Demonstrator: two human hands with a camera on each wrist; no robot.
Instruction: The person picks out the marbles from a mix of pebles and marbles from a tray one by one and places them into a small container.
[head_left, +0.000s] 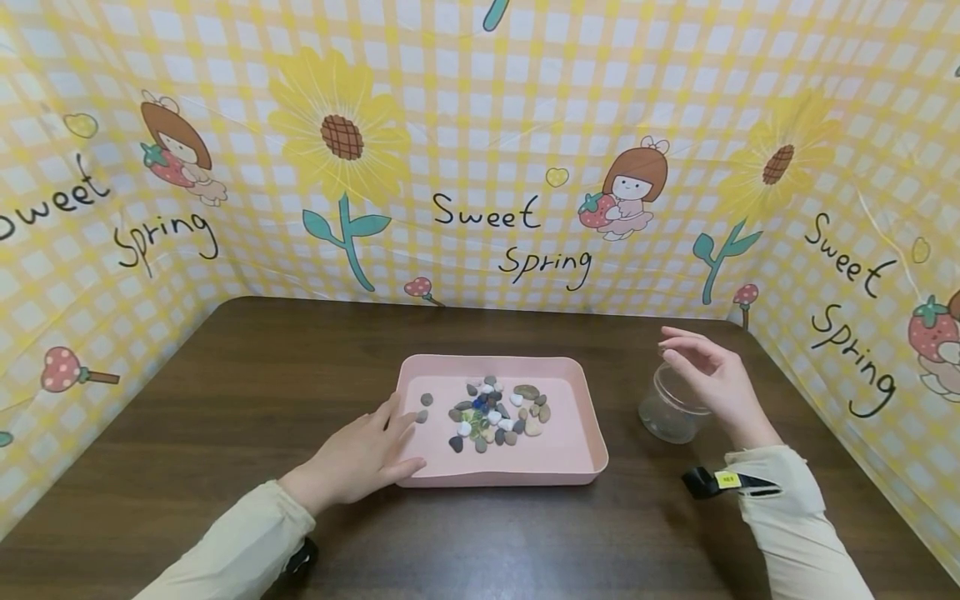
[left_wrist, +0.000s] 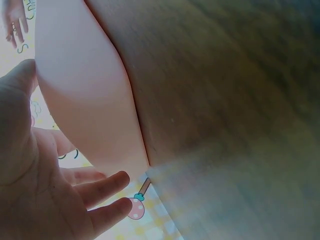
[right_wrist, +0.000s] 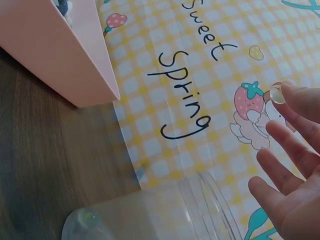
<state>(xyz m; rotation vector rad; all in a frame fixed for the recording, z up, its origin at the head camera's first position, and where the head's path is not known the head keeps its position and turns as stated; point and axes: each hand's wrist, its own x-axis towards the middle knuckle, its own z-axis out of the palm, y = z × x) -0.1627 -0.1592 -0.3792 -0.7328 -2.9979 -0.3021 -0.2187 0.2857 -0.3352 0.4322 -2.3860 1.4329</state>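
Observation:
A pink rectangular tray (head_left: 585, 425) sits mid-table, holding a loose heap of pebbles (head_left: 495, 417) and some blue and greenish glass pieces. My left hand (head_left: 360, 454) rests against the tray's left side with its fingers spread; in the left wrist view its palm (left_wrist: 40, 190) faces the tray wall. To the right, my right hand (head_left: 712, 383) is over a clear round jar (head_left: 667, 421). Between thumb and forefinger it pinches a small clear marble (right_wrist: 277, 95), while the other fingers are loosely bent. A greenish marble (right_wrist: 89, 218) lies at the jar's bottom.
The dark wooden table (head_left: 300, 350) is bounded at the back and sides by a yellow checked cloth (head_left: 480, 125) with flower prints. Two grey pebbles (head_left: 425, 407) lie apart from the heap, near the tray's left wall. Black straps (head_left: 701, 482) are on the wrists.

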